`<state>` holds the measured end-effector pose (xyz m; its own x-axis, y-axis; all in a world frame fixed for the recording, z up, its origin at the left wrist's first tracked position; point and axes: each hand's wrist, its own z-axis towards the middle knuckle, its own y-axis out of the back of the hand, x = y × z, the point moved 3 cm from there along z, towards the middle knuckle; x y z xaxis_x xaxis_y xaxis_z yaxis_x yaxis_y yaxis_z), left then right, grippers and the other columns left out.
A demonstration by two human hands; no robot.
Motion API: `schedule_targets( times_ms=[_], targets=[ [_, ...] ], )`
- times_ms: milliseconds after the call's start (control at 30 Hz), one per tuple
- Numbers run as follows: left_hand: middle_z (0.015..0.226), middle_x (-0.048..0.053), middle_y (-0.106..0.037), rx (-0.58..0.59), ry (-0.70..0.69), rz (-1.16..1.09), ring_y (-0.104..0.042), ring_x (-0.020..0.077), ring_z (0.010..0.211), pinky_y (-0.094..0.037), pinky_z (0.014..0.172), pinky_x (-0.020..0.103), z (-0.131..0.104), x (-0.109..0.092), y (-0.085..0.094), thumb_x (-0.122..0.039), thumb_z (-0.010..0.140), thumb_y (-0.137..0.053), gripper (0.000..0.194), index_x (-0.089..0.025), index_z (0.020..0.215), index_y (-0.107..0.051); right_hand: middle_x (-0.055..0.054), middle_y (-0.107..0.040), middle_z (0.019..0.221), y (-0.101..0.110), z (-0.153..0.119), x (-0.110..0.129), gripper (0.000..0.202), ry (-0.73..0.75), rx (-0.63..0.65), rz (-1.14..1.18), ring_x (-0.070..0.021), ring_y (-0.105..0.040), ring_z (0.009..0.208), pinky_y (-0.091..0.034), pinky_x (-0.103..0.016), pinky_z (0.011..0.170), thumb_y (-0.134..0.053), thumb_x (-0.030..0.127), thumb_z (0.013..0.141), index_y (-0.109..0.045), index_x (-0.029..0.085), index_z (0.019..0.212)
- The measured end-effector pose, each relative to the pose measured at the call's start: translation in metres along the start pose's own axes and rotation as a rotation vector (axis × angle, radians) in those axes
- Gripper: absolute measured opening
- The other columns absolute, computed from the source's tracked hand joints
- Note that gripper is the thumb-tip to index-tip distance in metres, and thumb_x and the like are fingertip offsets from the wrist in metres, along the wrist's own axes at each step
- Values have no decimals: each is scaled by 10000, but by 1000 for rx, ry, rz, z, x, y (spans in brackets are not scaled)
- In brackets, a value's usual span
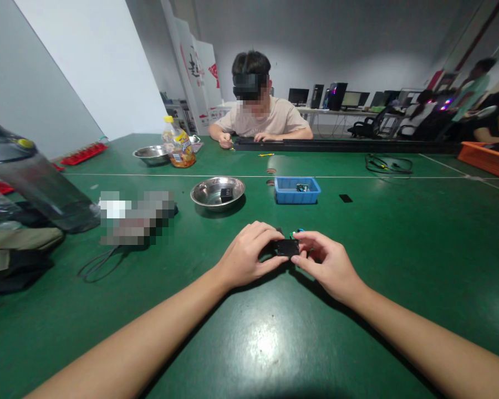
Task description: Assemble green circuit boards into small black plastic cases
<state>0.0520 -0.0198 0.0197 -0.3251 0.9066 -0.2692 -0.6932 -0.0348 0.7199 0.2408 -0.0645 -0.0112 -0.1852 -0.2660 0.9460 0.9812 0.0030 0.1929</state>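
Note:
Between my two hands, just above the green table [249,310], is a small black plastic case [288,247]. My left hand [251,252] pinches its left side, thumb below and fingers above. My right hand [326,260] grips the right side with thumb and fingertips. A small green and blue part [296,233] shows behind the case by the right fingertips; I cannot make out its kind. Beyond my hands stand a steel bowl [202,195] with a black box-shaped piece [227,194] in it and a blue bin [296,197] holding small circuit boards [303,188].
A flat black plate [345,198] lies right of the bin. To the left are a large bottle [45,177], a blurred object with a cable [97,263], another bowl [152,155] and a drink bottle [182,147]. Across the table sits a person [270,113] behind a long black bar [336,146].

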Motion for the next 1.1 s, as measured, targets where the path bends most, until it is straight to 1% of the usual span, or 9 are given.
schedule_targets(
  times_ms=[167,300,500,667,733,867,933,1000,1100],
  targets=[
    [1039,94,-704,10,15,-9,-646,231,961,-511,853,371,0,0,0,-362,918,-667,268,-182,1110,-619,-10,-653,799,1,0,3,335,24,-35,3,-127,-571,652,-452,-245,557,-776,285,761,-705,181,1072],
    [1045,99,-695,57,42,1,-636,239,964,-507,854,382,0,1,-2,-382,915,-657,275,-192,1113,-636,-16,-680,790,2,-2,7,318,77,-45,-23,-126,-590,635,-472,-241,547,-774,276,772,-726,183,1072],
    [1053,94,-685,113,40,1,-625,229,962,-493,856,379,0,2,-4,-347,910,-650,250,-193,1108,-651,-66,-754,970,0,-7,13,403,183,39,-85,-164,-670,738,-536,-261,587,-764,257,805,-698,219,1201],
    [1051,93,-680,128,13,2,-625,228,973,-483,861,364,-2,2,-5,-351,892,-687,239,-187,1062,-653,-38,-682,890,1,-7,17,366,285,45,-251,-163,-614,737,-528,-273,609,-770,274,823,-704,244,1182],
    [1044,90,-681,139,1,13,-625,226,968,-476,862,361,-2,1,-5,-354,888,-695,248,-184,1064,-651,-41,-661,918,2,-6,19,356,318,50,-267,-161,-602,747,-524,-271,606,-764,266,831,-704,253,1181],
    [1023,80,-682,169,-11,43,-621,215,936,-463,842,349,-2,0,-6,-387,900,-680,244,-184,1032,-654,-72,-651,1048,2,-6,20,200,323,58,-269,-171,-629,813,-529,-269,608,-747,281,847,-739,254,1045],
    [1022,79,-682,176,-14,47,-617,214,939,-459,841,347,-1,-1,-6,-374,903,-671,230,-179,1023,-649,-79,-663,1053,3,-5,20,138,315,44,-270,-188,-645,851,-535,-276,626,-753,299,840,-735,237,962],
    [1003,77,-683,185,-11,55,-613,212,930,-456,827,344,0,-2,-6,-344,924,-630,182,-176,992,-644,-71,-692,973,3,-4,19,102,288,32,-279,-195,-651,834,-538,-294,660,-749,312,841,-719,221,875],
    [963,79,-686,197,-2,78,-605,204,894,-449,788,342,1,-3,-6,-285,993,-498,190,-175,928,-638,-32,-691,751,4,-1,13,162,148,13,-237,-171,-636,678,-525,-300,636,-714,334,859,-677,202,773]
  ],
)
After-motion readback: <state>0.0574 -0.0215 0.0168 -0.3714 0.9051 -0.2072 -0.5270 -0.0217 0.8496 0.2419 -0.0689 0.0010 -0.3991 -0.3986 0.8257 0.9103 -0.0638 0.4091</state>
